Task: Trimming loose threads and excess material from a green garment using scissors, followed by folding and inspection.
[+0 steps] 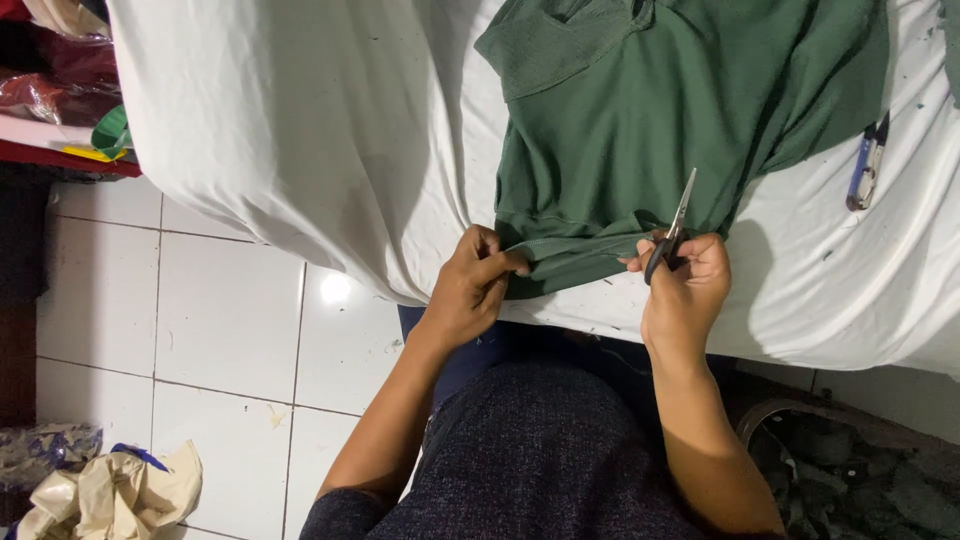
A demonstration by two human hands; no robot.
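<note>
The left hand pinches the near hem of a dark green garment, fingers closed on the folded edge. The right hand grips small scissors by their dark handles, the blades angled up and away over the hem just beside it. The garment is a knit top, lying flat and slightly creased on a table covered with white cloth, its hem hanging at the near edge. At the far right, a blue-handled tool lies on the cloth, well apart. On the tiled floor, near left, sits crumpled cream material.
</note>
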